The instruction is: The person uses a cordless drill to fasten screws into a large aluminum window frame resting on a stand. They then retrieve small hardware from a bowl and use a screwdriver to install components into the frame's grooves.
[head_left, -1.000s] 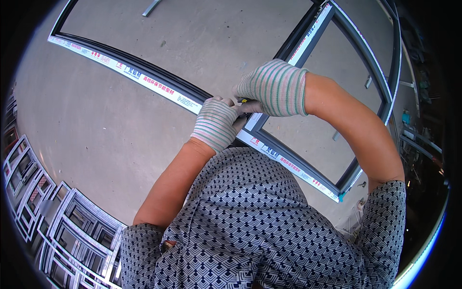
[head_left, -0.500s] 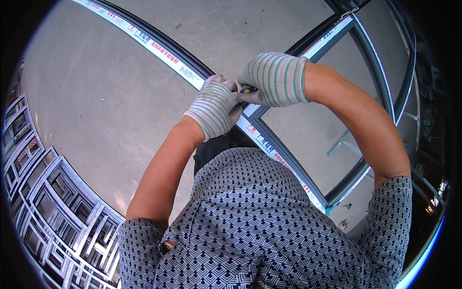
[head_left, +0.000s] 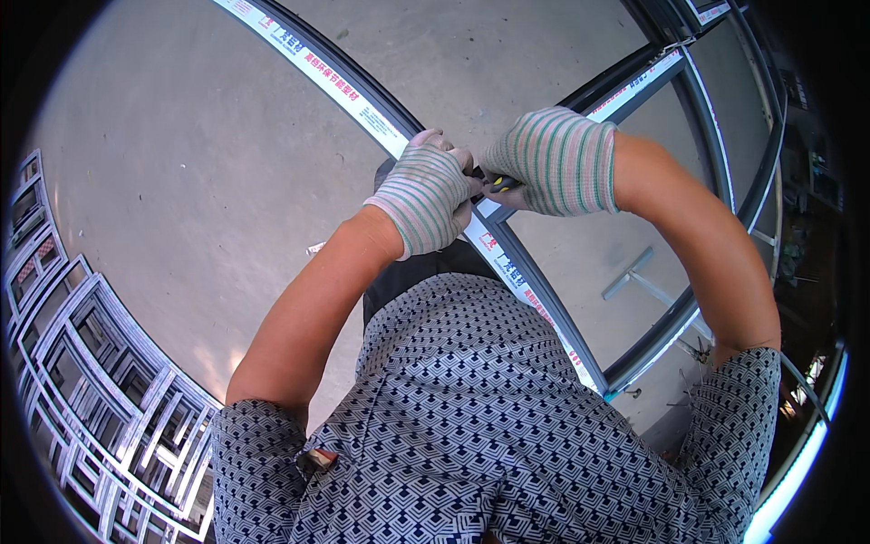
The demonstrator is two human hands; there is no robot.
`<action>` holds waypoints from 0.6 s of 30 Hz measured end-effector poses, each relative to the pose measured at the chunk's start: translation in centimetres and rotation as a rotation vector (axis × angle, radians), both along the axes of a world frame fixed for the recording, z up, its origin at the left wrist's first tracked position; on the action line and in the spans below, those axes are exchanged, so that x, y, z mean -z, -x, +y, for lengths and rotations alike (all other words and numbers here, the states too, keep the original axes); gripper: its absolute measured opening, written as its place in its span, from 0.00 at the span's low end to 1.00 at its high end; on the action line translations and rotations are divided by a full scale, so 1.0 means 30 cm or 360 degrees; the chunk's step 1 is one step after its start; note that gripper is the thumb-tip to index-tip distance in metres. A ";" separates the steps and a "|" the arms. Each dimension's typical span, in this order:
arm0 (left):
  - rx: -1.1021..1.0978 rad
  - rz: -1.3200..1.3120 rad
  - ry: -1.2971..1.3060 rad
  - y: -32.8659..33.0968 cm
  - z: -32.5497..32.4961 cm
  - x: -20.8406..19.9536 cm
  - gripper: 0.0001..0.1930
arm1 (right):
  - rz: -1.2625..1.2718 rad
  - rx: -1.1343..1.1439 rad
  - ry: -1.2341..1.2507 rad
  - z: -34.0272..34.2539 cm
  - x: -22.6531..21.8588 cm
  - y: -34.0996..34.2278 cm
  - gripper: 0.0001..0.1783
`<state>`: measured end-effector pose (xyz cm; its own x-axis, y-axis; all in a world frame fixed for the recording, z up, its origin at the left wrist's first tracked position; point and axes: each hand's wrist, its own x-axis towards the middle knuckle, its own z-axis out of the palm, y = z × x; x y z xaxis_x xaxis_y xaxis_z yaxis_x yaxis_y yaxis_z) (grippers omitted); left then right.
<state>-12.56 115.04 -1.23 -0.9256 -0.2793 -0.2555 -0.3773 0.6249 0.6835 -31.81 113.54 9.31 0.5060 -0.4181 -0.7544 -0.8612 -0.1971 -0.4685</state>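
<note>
Grey floor (head_left: 227,181) spreads behind everything. The dark frame (head_left: 536,281) runs from far left to near right; at its middle joint the right hand (head_left: 557,163) grips a black-and-yellow handle (head_left: 504,184), working end hidden. The left hand (head_left: 424,192) curls against the frame, its exact hold unclear. A slip under pressure could gouge the frame or jab the left hand. Stacked frames (head_left: 174,374) sit near left.

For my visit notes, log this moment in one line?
left hand: at dark frame | right hand: holds black-and-yellow tool | both: gloved
</note>
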 end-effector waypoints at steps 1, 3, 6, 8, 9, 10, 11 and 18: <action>-0.0002 -0.0015 -0.0013 0.001 0.001 0.002 0.16 | 0.0041 -0.0019 -0.0007 0.000 0.005 -0.006 0.12; -0.0004 -0.0044 -0.0038 0.003 0.005 0.006 0.15 | 0.0123 -0.0055 -0.0020 0.000 0.015 -0.016 0.11; -0.0043 -0.0062 -0.0088 0.008 0.003 -0.015 0.15 | 0.0210 -0.0135 -0.0068 -0.018 -0.004 -0.038 0.11; -0.0072 0.0021 -0.0047 0.000 0.022 0.010 0.14 | 0.0162 -0.0235 -0.0034 -0.004 -0.002 -0.037 0.11; -0.0088 0.0062 -0.0026 -0.003 0.030 0.020 0.14 | 0.0137 -0.0286 -0.0017 0.003 0.000 -0.034 0.11; -0.0089 0.0075 -0.0028 -0.002 0.031 0.021 0.14 | 0.0125 -0.0257 -0.0013 0.007 0.002 -0.026 0.12; -0.0091 0.0089 -0.0030 0.000 0.033 0.019 0.14 | 0.0113 -0.0230 -0.0009 0.010 0.003 -0.019 0.12; -0.0084 0.0068 -0.0026 0.000 0.037 0.013 0.12 | -0.0047 0.0182 -0.0178 -0.026 0.011 0.003 0.15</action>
